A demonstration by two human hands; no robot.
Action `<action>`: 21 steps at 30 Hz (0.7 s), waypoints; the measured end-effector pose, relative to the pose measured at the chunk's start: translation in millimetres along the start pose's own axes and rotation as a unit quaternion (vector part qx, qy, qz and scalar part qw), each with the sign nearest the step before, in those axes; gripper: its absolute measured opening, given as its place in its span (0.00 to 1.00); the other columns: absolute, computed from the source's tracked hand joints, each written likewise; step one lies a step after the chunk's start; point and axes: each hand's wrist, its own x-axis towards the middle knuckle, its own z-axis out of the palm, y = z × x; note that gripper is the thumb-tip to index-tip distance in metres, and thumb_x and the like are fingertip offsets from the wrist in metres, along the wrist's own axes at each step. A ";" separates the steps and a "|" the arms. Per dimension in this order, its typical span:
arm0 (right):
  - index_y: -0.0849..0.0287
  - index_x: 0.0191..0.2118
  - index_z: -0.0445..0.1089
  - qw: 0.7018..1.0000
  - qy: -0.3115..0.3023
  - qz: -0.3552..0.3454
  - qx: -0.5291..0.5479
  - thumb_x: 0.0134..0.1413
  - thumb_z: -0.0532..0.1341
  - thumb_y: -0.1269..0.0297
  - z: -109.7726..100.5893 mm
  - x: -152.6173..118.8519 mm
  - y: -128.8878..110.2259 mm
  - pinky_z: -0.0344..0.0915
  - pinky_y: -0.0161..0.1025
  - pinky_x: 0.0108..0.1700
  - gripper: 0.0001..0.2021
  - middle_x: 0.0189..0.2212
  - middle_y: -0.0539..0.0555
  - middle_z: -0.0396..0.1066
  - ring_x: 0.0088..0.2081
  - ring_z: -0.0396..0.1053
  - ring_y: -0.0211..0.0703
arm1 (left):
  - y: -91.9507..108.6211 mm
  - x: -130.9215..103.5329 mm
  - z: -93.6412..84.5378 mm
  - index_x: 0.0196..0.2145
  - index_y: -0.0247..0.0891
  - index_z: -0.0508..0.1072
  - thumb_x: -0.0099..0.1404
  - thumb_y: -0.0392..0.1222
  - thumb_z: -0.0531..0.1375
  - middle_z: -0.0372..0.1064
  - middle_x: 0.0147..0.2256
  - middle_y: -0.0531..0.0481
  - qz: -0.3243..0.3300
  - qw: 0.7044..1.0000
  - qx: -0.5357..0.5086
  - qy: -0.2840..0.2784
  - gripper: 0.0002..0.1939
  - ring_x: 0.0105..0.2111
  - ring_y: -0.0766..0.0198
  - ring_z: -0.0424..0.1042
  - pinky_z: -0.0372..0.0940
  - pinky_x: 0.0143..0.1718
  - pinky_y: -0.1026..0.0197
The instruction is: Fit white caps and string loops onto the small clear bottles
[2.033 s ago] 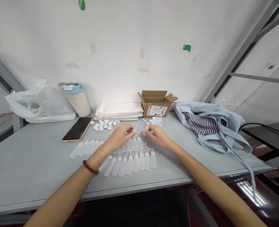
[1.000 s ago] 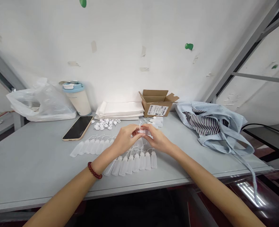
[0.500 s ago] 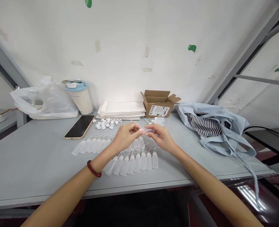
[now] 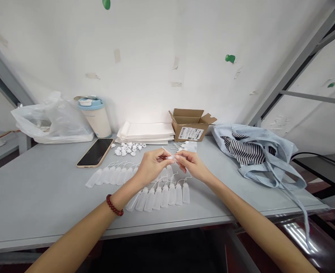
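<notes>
Above the middle of the table, my left hand (image 4: 154,165) and my right hand (image 4: 195,165) meet over a small translucent plastic squeeze bottle (image 4: 171,157), lying sideways between them. The left fingers pinch its left end, where a thin white strap sticks up; the right fingers close on the other end. My fingers cover most of this bottle. Below the hands lies a front row of similar bottles (image 4: 157,198), with thin white straps at their necks. Another row of bottles (image 4: 114,175) runs behind my left forearm, partly hidden. Small white caps (image 4: 127,148) lie in a loose heap farther back.
A phone (image 4: 96,152), a tumbler (image 4: 97,120) and a plastic bag (image 4: 62,127) stand at the back left. Flat white packets (image 4: 146,132) and an open cardboard box (image 4: 190,122) line the wall. A light-blue cloth bag (image 4: 282,144) lies right, its strap hanging over the edge.
The bottle has turned in my fingers and less of it shows. My right fingers have shifted their hold and moved closer to the left fingertips.
</notes>
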 end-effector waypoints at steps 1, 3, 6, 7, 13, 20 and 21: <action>0.61 0.32 0.68 1.000 0.002 -0.002 0.006 0.56 0.57 0.48 0.4 0.7 1.5 0.53 0.33 0.23 0.18 0.17 0.44 0.57 0.18 0.55 0.32 | 0.0 0.6 -0.4 0.27 0.36 0.73 0.55 0.40 0.64 0.71 0.25 0.53 -0.005 1.000 -0.007 -0.002 0.05 0.24 0.68 0.67 0.63 0.28 0.65; 0.61 0.33 0.68 1.000 0.005 -0.010 0.015 0.56 0.56 0.49 1.1 1.9 3.7 0.54 0.33 0.24 0.17 0.17 0.44 0.58 0.18 0.55 0.32 | 0.1 2.4 -2.2 0.28 0.36 0.75 0.56 0.42 0.63 0.71 0.25 0.53 -0.016 0.999 -0.033 -0.009 0.06 0.24 0.68 0.68 0.64 0.29 0.65; 0.61 0.37 0.69 1.000 0.008 -0.016 0.018 0.57 0.56 0.50 2.2 2.4 4.4 0.56 0.34 0.24 0.17 0.19 0.45 0.60 0.19 0.57 0.32 | 0.1 5.5 -6.6 0.29 0.36 0.77 0.56 0.45 0.64 0.73 0.28 0.51 -0.065 0.993 -0.092 -0.025 0.10 0.27 0.66 0.71 0.66 0.33 0.64; 0.61 0.38 0.69 1.000 0.010 -0.016 0.016 0.56 0.57 0.50 2.6 2.1 4.0 0.56 0.34 0.24 0.17 0.20 0.45 0.61 0.19 0.57 0.32 | 0.2 6.4 -8.1 0.30 0.35 0.77 0.55 0.46 0.65 0.74 0.28 0.50 -0.094 0.989 -0.112 -0.033 0.11 0.28 0.66 0.72 0.67 0.34 0.63; 0.61 0.40 0.69 0.998 0.044 -0.031 -0.013 0.54 0.58 0.51 5.5 -2.0 0.5 0.58 0.34 0.24 0.17 0.21 0.47 0.63 0.20 0.59 0.33 | 2.9 7.4 -13.2 0.27 0.33 0.76 0.55 0.50 0.65 0.73 0.25 0.48 -0.181 0.965 -0.158 -0.100 0.15 0.24 0.66 0.72 0.68 0.30 0.63; 0.61 0.36 0.69 0.999 0.030 -0.002 -0.013 0.54 0.58 0.48 4.4 -2.8 -2.2 0.53 0.32 0.20 0.18 0.14 0.43 0.55 0.16 0.53 0.32 | 4.6 4.6 -12.8 0.31 0.33 0.77 0.55 0.47 0.64 0.73 0.22 0.49 -0.088 0.988 -0.075 -0.098 0.13 0.24 0.63 0.73 0.69 0.31 0.61; 0.61 0.36 0.69 0.999 0.030 0.005 -0.009 0.54 0.58 0.48 4.2 -2.4 -1.3 0.53 0.32 0.20 0.19 0.14 0.43 0.55 0.16 0.53 0.32 | 4.4 4.4 -11.9 0.30 0.33 0.77 0.56 0.47 0.64 0.74 0.23 0.49 -0.080 0.990 -0.066 -0.093 0.13 0.25 0.63 0.73 0.69 0.32 0.60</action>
